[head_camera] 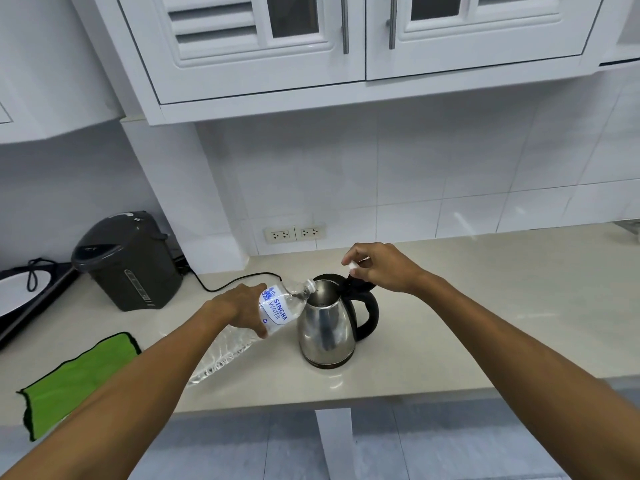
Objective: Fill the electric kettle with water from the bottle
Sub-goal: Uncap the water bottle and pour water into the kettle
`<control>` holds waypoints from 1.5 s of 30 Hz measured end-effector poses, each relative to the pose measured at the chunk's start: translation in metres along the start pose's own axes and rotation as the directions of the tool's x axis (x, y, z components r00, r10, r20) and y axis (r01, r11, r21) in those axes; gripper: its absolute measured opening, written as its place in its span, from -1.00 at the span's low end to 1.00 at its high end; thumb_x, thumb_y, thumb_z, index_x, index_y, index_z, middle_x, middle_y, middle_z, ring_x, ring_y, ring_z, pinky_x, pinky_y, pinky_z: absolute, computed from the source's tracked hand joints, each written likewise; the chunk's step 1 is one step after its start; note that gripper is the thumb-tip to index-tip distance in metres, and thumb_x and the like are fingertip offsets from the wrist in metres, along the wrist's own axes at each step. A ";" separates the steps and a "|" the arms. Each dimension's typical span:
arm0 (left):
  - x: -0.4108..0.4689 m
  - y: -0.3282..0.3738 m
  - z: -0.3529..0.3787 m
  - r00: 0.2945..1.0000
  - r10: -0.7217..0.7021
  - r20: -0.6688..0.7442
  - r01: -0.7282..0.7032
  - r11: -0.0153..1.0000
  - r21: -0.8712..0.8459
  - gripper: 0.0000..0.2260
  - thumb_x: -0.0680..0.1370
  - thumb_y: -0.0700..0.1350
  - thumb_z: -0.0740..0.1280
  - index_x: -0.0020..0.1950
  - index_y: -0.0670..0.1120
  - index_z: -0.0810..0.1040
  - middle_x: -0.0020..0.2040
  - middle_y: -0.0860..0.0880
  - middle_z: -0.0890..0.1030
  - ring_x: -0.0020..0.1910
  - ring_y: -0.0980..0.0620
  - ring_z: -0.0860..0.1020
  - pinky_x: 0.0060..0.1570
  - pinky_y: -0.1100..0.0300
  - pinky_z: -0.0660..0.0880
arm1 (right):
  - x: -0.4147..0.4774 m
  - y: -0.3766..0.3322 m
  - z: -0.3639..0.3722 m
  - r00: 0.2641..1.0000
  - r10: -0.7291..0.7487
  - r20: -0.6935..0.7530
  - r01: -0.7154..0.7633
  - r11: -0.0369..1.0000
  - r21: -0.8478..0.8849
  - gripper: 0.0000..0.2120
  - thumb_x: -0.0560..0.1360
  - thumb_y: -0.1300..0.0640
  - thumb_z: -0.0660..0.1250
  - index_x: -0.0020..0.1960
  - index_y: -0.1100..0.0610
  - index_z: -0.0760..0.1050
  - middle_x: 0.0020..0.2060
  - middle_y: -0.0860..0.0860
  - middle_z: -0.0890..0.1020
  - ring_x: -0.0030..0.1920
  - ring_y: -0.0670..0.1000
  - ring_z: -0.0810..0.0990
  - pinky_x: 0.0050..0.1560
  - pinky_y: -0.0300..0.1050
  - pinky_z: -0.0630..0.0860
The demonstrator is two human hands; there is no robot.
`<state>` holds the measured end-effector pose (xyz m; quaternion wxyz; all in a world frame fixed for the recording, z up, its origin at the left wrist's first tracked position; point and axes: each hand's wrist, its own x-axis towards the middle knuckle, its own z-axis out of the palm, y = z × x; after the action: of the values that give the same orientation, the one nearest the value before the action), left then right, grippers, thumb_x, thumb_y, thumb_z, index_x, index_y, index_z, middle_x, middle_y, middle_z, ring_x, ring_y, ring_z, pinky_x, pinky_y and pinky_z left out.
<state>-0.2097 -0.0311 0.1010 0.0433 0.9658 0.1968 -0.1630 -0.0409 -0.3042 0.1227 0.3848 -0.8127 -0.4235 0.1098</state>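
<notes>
A steel electric kettle [327, 329] with a black handle stands on the counter, its top uncovered. My left hand [239, 306] grips a clear water bottle [277, 308] with a blue-and-white label. The bottle is tilted, its mouth resting over the kettle's left rim. My right hand [379, 266] hovers over the kettle's handle and pinches a small white bottle cap [352, 266] between its fingertips. The lower part of the bottle runs back under my left forearm.
A dark grey hot-water dispenser [130, 261] stands at the back left, its black cord [221, 287] trailing on the counter. A green cloth [78, 382] lies at the front left. Wall sockets [294, 233] sit behind the kettle. White cabinets hang overhead.
</notes>
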 end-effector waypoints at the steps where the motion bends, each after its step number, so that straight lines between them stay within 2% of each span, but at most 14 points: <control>1: 0.000 0.000 0.000 1.000 -0.002 0.003 0.002 1.000 0.013 -0.39 0.31 0.13 0.64 0.14 0.05 0.32 0.05 -0.03 0.57 0.01 -0.07 0.58 -0.05 0.08 0.57 | -0.001 0.001 0.000 1.000 0.002 -0.002 -0.002 1.000 0.002 -0.85 0.57 0.16 0.40 0.11 0.01 0.64 0.08 0.02 0.67 0.02 -0.05 0.71 0.06 0.01 0.66; 4: 0.001 0.001 -0.002 1.000 -0.010 0.003 0.010 0.999 0.040 -0.37 0.30 0.14 0.65 0.16 0.04 0.33 0.04 -0.03 0.55 0.00 -0.08 0.56 -0.02 0.07 0.57 | -0.001 0.005 -0.002 1.000 0.005 0.009 -0.005 1.000 -0.019 -0.86 0.56 0.14 0.40 0.10 -0.02 0.64 0.06 0.00 0.69 0.02 -0.08 0.69 0.05 0.04 0.66; 7: 0.002 0.000 -0.006 1.000 -0.016 0.015 0.015 0.998 0.054 -0.36 0.30 0.13 0.65 0.18 0.04 0.35 0.04 0.00 0.53 -0.02 -0.06 0.56 -0.08 0.10 0.54 | -0.001 0.006 -0.005 1.000 0.014 0.008 -0.014 1.000 -0.026 -0.86 0.56 0.13 0.41 0.10 -0.03 0.64 0.08 -0.01 0.68 0.04 -0.11 0.68 0.05 -0.01 0.65; 13: 0.005 0.002 -0.010 1.000 -0.010 0.009 0.010 0.997 0.076 -0.27 0.31 0.14 0.64 0.35 -0.01 0.39 0.04 0.02 0.51 0.01 -0.04 0.52 -0.07 0.12 0.50 | -0.002 0.009 -0.009 1.000 0.028 -0.007 -0.028 1.000 -0.009 -0.86 0.58 0.14 0.39 0.11 0.00 0.64 0.08 -0.02 0.69 0.05 -0.12 0.68 -0.10 -0.41 0.44; 15: 0.005 0.004 -0.012 1.000 -0.008 0.017 0.006 0.996 0.085 -0.28 0.32 0.12 0.64 0.35 -0.02 0.39 0.03 0.02 0.50 0.00 -0.04 0.51 -0.09 0.13 0.48 | -0.002 0.010 -0.009 1.000 0.027 -0.009 -0.027 1.000 -0.011 -0.87 0.58 0.13 0.38 0.11 0.01 0.64 0.07 -0.03 0.69 0.04 -0.14 0.68 -0.13 -0.46 0.41; 17: 0.005 0.005 -0.013 1.000 -0.015 0.025 0.012 0.995 0.094 -0.29 0.33 0.11 0.64 0.36 -0.03 0.39 0.03 0.01 0.50 -0.01 -0.04 0.51 -0.10 0.14 0.47 | -0.002 0.010 -0.009 1.000 0.026 -0.014 -0.026 1.000 -0.009 -0.87 0.57 0.13 0.39 0.10 0.00 0.64 0.08 -0.03 0.69 0.05 -0.11 0.69 -0.10 -0.42 0.44; 22: 0.006 0.005 -0.015 0.999 -0.025 0.026 0.022 0.993 0.118 -0.24 0.35 0.10 0.64 0.42 -0.04 0.37 0.11 -0.05 0.54 -0.01 -0.04 0.49 -0.08 0.13 0.46 | 0.000 0.010 -0.010 1.000 0.014 -0.021 -0.014 1.000 -0.007 -0.87 0.56 0.09 0.40 0.10 -0.01 0.63 0.08 -0.04 0.68 0.06 -0.07 0.70 0.06 -0.14 0.60; 27: 0.007 0.005 -0.018 1.000 -0.020 0.014 0.018 0.990 0.139 -0.22 0.33 0.11 0.64 0.43 -0.02 0.37 0.05 -0.02 0.50 -0.03 -0.05 0.50 -0.05 0.12 0.51 | 0.000 0.009 -0.011 0.999 0.015 -0.031 -0.015 1.000 -0.008 -0.87 0.56 0.10 0.40 0.11 0.00 0.63 0.08 -0.04 0.67 0.06 -0.06 0.69 0.04 -0.13 0.60; 31: 0.008 0.004 -0.017 0.999 -0.026 0.019 0.022 0.986 0.162 -0.22 0.31 0.12 0.65 0.41 -0.03 0.39 0.17 -0.08 0.59 -0.04 -0.07 0.52 0.04 0.07 0.59 | 0.001 0.010 -0.011 0.999 0.019 -0.030 -0.019 1.000 -0.011 -0.86 0.57 0.09 0.40 0.11 -0.01 0.63 0.09 -0.04 0.66 0.06 -0.07 0.69 0.02 -0.13 0.60; 36: 0.009 0.003 -0.018 0.999 -0.027 0.020 0.024 0.986 0.163 -0.23 0.30 0.13 0.65 0.39 -0.02 0.39 0.03 -0.02 0.49 -0.03 -0.08 0.55 0.03 0.06 0.60 | 0.004 0.011 -0.009 0.999 0.017 -0.031 -0.018 1.000 -0.012 -0.87 0.56 0.07 0.41 0.10 -0.03 0.63 0.09 -0.04 0.66 0.06 -0.08 0.69 0.06 -0.08 0.62; 41: 0.010 0.001 -0.017 0.999 -0.031 0.023 0.027 0.987 0.158 -0.21 0.29 0.13 0.66 0.41 -0.01 0.39 0.19 -0.08 0.61 0.03 -0.09 0.59 0.09 0.04 0.61 | 0.006 0.012 -0.007 1.000 0.015 -0.023 -0.015 1.000 -0.015 -0.87 0.56 0.07 0.42 0.10 -0.03 0.63 0.08 -0.06 0.66 0.05 -0.07 0.69 0.10 -0.06 0.62; 45: 0.010 0.000 -0.017 0.999 -0.032 0.016 0.029 0.985 0.173 -0.24 0.26 0.15 0.66 0.35 0.00 0.41 0.16 -0.07 0.62 0.07 -0.11 0.64 0.07 0.02 0.63 | 0.008 0.011 -0.005 1.000 0.015 -0.019 -0.015 1.000 -0.010 -0.88 0.56 0.06 0.42 0.10 -0.04 0.63 0.07 -0.06 0.67 0.03 -0.10 0.69 0.07 -0.06 0.63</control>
<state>-0.1963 -0.0248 0.1141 -0.0410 0.9612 0.1964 -0.1892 -0.0264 -0.3043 0.1196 0.3840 -0.8187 -0.4142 0.1028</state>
